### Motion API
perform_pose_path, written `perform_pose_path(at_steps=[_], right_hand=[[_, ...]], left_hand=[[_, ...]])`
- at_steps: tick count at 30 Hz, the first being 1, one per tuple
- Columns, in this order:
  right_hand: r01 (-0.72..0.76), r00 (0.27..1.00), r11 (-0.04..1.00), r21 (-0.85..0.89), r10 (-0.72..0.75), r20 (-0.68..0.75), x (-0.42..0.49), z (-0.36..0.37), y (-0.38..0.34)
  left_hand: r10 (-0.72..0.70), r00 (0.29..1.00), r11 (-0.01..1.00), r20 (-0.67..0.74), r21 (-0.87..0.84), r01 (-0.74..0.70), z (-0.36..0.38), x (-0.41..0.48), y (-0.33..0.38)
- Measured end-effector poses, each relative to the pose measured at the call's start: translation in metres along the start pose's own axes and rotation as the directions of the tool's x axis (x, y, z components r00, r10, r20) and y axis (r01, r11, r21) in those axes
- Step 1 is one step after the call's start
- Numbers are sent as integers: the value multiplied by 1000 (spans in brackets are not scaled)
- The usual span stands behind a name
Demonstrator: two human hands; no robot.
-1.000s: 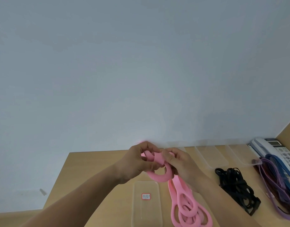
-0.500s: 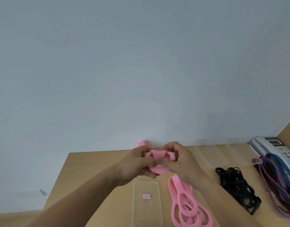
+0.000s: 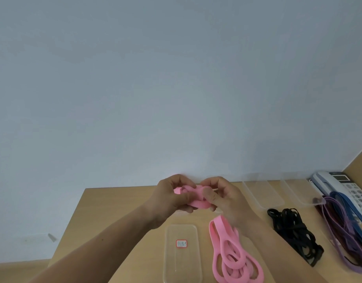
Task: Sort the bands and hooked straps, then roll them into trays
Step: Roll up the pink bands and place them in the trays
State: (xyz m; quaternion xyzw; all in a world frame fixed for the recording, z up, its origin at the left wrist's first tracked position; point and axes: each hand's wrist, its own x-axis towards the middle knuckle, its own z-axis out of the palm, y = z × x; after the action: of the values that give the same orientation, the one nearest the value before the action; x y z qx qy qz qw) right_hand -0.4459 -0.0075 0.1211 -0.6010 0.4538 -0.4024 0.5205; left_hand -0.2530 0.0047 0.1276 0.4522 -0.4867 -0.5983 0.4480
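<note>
A pink band [image 3: 194, 198] is coiled into a small roll, held above the wooden table [image 3: 118, 211] between both hands. My left hand [image 3: 172, 197] grips its left side with curled fingers. My right hand [image 3: 223, 197] pinches its right side, thumb on the front. Below them a pile of loose pink bands [image 3: 229, 256] lies on the table, to the right of a clear tray [image 3: 183, 254] with a red-edged label. A heap of black straps [image 3: 292, 233] lies further right. Purple and blue bands [image 3: 343, 221] lie at the far right.
Two more clear trays [image 3: 261, 193] [image 3: 298, 190] stand along the back edge by the wall. A white desk phone [image 3: 343, 186] sits in the back right corner, partly under the blue band. The table's left edge runs diagonally near my left forearm.
The pink band has been wound tighter into a smaller roll, its hanging loop drawn up. Both hands have closed in together around it.
</note>
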Motion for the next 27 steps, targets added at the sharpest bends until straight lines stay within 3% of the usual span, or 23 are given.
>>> perform_pose_path(at_steps=[6, 10, 15, 27], right_hand=[[9, 998, 999, 43, -12, 60, -1, 5, -5], [59, 998, 998, 14, -59, -27, 0, 8, -4], [44, 994, 998, 45, -39, -105, 2, 7, -2], [49, 987, 996, 73, -37, -158, 2, 6, 3]], left_hand=[[67, 994, 997, 87, 39, -71, 4, -4, 2], [89, 995, 995, 44, 36, -91, 3, -5, 1], [81, 991, 996, 105, 28, -84, 0, -8, 1], [170, 985, 985, -21, 34, -169, 5, -5, -6]])
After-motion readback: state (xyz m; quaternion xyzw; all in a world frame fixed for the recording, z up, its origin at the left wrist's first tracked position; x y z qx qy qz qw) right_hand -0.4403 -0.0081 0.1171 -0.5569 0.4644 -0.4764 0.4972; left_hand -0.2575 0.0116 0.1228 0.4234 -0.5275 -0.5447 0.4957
